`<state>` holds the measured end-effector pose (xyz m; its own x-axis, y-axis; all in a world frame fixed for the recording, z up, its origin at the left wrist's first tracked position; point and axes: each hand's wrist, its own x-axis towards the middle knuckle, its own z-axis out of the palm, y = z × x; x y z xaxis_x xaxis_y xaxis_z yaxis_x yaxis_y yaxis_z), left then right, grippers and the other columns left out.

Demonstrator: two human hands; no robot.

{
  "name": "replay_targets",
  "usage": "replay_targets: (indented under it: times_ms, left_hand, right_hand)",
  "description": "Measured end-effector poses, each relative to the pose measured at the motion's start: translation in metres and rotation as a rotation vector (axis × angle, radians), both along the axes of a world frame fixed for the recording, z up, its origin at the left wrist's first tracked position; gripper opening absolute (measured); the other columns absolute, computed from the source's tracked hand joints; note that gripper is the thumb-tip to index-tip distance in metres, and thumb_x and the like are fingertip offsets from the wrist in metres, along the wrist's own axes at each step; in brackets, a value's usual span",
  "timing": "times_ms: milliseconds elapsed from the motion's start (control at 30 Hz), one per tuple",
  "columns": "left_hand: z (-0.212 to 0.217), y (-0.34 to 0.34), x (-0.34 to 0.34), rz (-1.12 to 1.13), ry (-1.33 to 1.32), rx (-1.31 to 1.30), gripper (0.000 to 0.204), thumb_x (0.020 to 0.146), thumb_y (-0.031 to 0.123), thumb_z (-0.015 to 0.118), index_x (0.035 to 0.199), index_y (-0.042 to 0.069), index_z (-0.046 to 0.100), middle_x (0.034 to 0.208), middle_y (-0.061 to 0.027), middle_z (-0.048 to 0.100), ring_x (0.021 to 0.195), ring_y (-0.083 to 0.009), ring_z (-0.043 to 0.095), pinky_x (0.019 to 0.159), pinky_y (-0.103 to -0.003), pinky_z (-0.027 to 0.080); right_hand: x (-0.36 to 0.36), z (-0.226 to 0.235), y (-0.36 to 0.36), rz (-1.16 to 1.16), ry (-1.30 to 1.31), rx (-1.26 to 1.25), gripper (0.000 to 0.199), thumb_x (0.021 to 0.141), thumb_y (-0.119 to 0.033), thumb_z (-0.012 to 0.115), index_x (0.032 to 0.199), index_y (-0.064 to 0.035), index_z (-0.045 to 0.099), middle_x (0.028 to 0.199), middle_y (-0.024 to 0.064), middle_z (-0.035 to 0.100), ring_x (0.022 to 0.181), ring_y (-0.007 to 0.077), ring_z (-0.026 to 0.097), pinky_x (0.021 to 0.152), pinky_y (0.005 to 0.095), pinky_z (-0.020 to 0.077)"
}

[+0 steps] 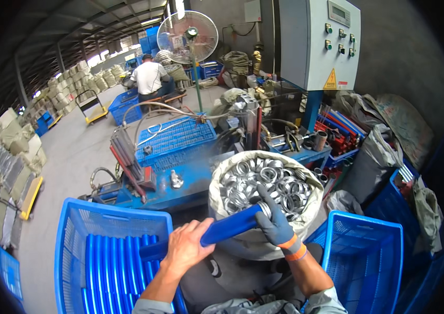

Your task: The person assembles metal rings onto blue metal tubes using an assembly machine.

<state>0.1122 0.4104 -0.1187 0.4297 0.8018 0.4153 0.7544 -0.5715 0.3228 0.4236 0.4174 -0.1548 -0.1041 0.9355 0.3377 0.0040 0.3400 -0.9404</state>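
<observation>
My left hand (pixel 187 244) clamps the blue tube (pixel 233 224), slanting near-left to far-right; my gloved right hand (pixel 277 227) clasps the metal ring (pixel 266 210) at its far end.

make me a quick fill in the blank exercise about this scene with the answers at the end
1. The left hand grips a tube whose colour is ____.
2. The right hand wears a dark glove with cuff bands coloured ____.
3. Rows of tubes lie in the open crate on the person's ____ side.
4. Seen from the person, the pale sack of metal rings stands to the ____ of those rows.

Missing words: blue; orange; left; right
</observation>
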Motion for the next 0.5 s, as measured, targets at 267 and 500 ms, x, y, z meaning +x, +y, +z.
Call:
replay_targets:
  times_ms: [267,500]
  left_hand:
    - [-0.015,-0.012,-0.001,0.039,-0.031,-0.006,0.067,0.081,0.025,0.094,0.145,0.015,0.076,0.111,-0.0116,0.079,0.098,-0.0385,0.08,0.089,-0.05,0.064]
    - [-0.051,-0.015,0.003,0.144,-0.126,-0.081,0.073,0.08,0.024,0.095,0.149,0.013,0.075,0.114,-0.0132,0.078,0.104,-0.0402,0.078,0.093,-0.052,0.062]
  right_hand:
    - [-0.01,-0.001,-0.001,-0.031,-0.129,0.09,0.076,0.113,-0.02,0.068,0.18,0.0037,0.038,0.177,0.0281,0.052,0.164,0.0389,0.05,0.136,0.0464,0.037]
    - [-0.02,0.003,0.017,0.004,-0.236,0.026,0.074,0.117,-0.028,0.067,0.178,0.0052,0.04,0.174,0.0302,0.055,0.163,0.0395,0.052,0.136,0.0445,0.0377]
